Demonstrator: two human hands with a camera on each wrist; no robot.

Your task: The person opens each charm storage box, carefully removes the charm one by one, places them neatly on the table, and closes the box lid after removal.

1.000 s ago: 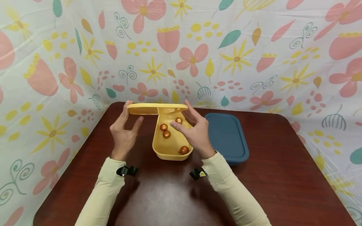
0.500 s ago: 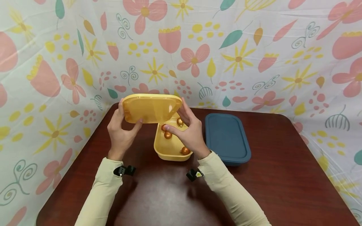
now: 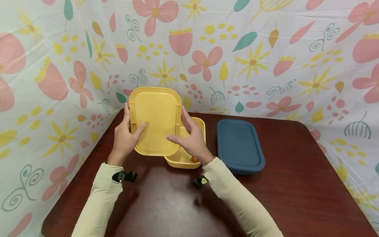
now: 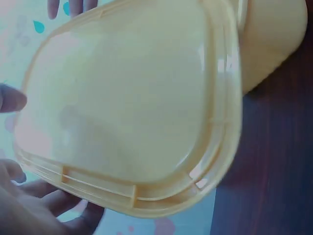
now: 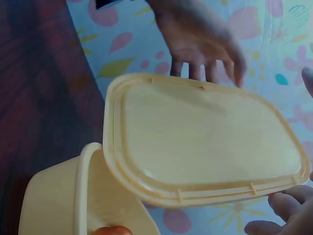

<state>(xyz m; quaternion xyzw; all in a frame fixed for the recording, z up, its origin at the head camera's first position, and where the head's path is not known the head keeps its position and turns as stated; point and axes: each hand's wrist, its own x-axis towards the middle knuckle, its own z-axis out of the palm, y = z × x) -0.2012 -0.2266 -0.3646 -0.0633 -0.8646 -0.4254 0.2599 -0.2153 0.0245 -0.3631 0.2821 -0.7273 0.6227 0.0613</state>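
Observation:
A yellow plastic lid (image 3: 156,123) stands nearly upright in the head view, its grooved face turned toward me. My left hand (image 3: 124,140) grips its left edge, thumb in front and fingers along the side. On the opposite edge, my right hand (image 3: 193,140) holds the lid in the same way. Behind the lid, partly covered by it, sits an uncovered yellow container (image 3: 182,164). One copper-coloured bauble (image 3: 194,159) shows in the container by my right wrist; it also peeks over the container's wall in the right wrist view as a rounded bauble (image 5: 113,231).
A dark blue container with its lid on (image 3: 240,143) stands right of the yellow one on the brown table (image 3: 299,177). A flower-patterned cloth (image 3: 207,62) hangs behind and at the left of the table.
Both hands have tipped the lid from almost flat to nearly upright, bringing its grooved face toward me. The lid now hides most of the baubles. The blue container has stayed in place.

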